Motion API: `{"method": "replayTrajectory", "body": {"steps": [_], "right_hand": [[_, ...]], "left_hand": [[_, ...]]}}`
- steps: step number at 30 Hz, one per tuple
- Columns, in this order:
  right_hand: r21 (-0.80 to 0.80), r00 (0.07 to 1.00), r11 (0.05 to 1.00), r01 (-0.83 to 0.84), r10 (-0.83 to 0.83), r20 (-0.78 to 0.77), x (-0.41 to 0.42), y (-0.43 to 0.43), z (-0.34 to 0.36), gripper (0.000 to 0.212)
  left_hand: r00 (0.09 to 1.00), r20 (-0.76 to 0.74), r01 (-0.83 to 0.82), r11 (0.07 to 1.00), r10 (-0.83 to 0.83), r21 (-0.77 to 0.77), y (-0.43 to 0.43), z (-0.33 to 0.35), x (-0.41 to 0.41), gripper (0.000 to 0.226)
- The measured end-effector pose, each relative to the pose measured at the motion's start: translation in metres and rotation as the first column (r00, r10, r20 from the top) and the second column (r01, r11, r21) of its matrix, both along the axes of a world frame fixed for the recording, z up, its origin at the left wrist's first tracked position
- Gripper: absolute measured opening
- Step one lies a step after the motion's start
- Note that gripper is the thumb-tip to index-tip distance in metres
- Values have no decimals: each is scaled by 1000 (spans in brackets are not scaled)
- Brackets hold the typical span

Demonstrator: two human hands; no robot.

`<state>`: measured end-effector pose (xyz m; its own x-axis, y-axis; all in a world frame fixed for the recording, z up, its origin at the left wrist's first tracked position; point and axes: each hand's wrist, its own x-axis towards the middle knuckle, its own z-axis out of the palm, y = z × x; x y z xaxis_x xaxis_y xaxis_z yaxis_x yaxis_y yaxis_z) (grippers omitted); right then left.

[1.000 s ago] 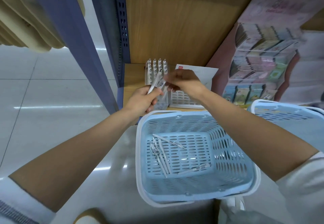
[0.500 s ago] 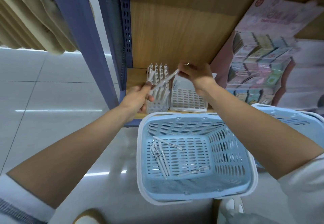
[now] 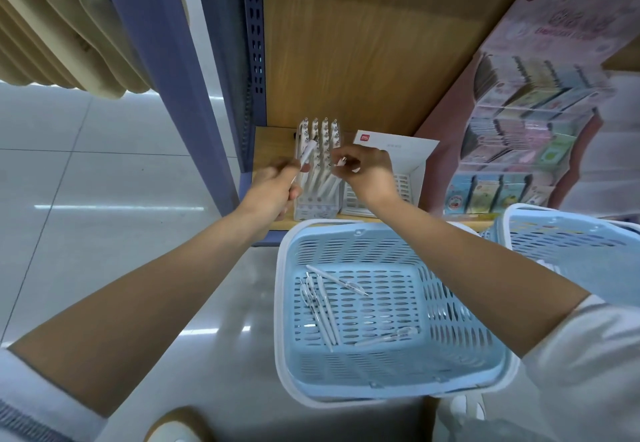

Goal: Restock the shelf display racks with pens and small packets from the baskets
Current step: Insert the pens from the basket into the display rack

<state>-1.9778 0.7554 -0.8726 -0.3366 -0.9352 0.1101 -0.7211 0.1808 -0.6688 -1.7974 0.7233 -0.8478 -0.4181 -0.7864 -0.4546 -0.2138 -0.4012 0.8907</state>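
A clear pen rack (image 3: 318,168) stands on the wooden shelf (image 3: 273,137), filled with several white pens. My left hand (image 3: 273,189) grips a white pen (image 3: 306,155) just left of the rack, its tip pointing up toward the rack. My right hand (image 3: 367,173) pinches another white pen (image 3: 341,163) at its end, right in front of the rack. Below, a light blue basket (image 3: 388,382) holds several loose white pens (image 3: 322,306). A second rack (image 3: 401,185) to the right is mostly hidden by my right hand.
A second blue basket (image 3: 568,234) sits at the right. A pink display (image 3: 519,130) of small colourful packets leans on the shelf's right side. A blue metal upright (image 3: 221,95) borders the shelf on the left, with grey tiled floor (image 3: 86,199) beyond.
My right hand has drawn a pen away from my left hand and lowered it to the rack. My left hand keeps one pen. The view shifted slightly upward.
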Motion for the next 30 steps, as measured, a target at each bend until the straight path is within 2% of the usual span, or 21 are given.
{"method": "replayTrajectory", "body": {"steps": [4, 8, 16, 21, 26, 30], "right_hand": [[55, 1000, 998, -4, 3, 9, 2, -1, 0, 30], [97, 1000, 995, -6, 4, 20, -1, -4, 5, 20], [104, 997, 994, -30, 37, -66, 0, -6, 1, 16], [92, 998, 996, -5, 11, -63, 1, -7, -6, 15], [187, 993, 981, 51, -29, -116, 2, -14, -10, 16], [190, 993, 976, 110, -100, -64, 3, -13, -17, 16]], "left_hand": [[1000, -4, 0, 1000, 0, 12, -1, -2, 0, 29], [1000, 12, 0, 1000, 0, 10, -1, -4, 0, 29], [1000, 3, 3, 1000, -3, -4, -1, -4, 0, 26], [1000, -27, 13, 999, -14, -40, 1, -6, 2, 25], [1000, -13, 27, 998, -28, -64, 1, -8, 2, 20], [1000, -10, 26, 997, -27, -75, -1, -11, 2, 21]]}}
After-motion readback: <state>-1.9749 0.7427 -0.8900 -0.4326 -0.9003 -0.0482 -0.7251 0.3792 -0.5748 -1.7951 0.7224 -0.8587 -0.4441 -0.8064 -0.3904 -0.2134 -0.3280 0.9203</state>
